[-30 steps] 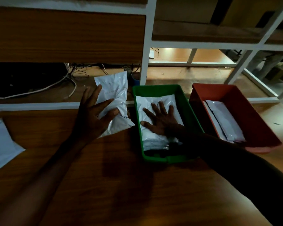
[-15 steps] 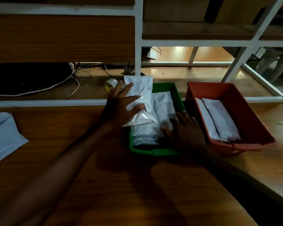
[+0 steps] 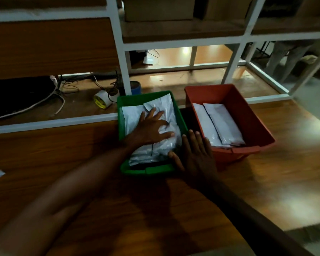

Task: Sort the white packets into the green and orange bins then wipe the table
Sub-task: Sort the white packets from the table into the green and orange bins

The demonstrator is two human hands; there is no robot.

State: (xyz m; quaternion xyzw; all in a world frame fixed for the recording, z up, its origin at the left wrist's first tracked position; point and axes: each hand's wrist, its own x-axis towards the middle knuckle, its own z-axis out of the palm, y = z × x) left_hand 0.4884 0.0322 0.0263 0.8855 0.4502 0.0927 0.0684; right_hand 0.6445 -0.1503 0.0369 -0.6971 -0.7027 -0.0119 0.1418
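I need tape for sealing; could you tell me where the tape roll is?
The tape roll lies on the lower shelf behind the table, just left of the green bin, beside the cables.

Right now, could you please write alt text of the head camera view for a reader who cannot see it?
A person's left hand presses flat on white packets stacked in a green bin, while the right hand rests against that bin's near right corner. Beside it, an orange bin holds two more packets on a wooden table.

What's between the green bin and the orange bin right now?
In the head view, the right hand rests in the gap between the green bin and the orange bin, fingers extended; behind it is only dark, shadowed space.
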